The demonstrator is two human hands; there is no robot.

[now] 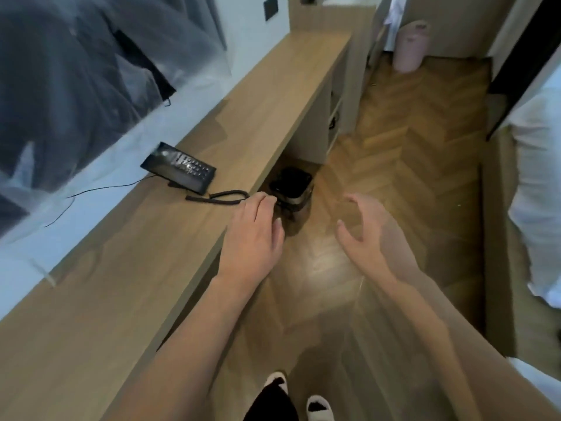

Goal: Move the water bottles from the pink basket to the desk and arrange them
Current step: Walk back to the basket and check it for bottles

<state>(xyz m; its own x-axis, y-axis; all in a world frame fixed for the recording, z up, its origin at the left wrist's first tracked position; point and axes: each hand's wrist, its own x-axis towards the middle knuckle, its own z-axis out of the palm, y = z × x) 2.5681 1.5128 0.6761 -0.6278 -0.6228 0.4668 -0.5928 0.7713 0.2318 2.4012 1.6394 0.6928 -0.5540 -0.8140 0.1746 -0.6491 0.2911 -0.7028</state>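
Both hands are seen empty: the left hand (pixel 252 235) hangs loosely curled at the desk (pixel 127 268) edge, the right hand (pixel 362 232) spread open over the floor. The pink basket (pixel 409 47) stands far ahead, upright, slightly right. No bottles are visible. The right hand is judged marginally nearer.

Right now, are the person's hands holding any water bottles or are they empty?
Empty. The left hand hovers at the desk edge with relaxed fingers, and the right hand is spread open over the floor. No bottles show anywhere.
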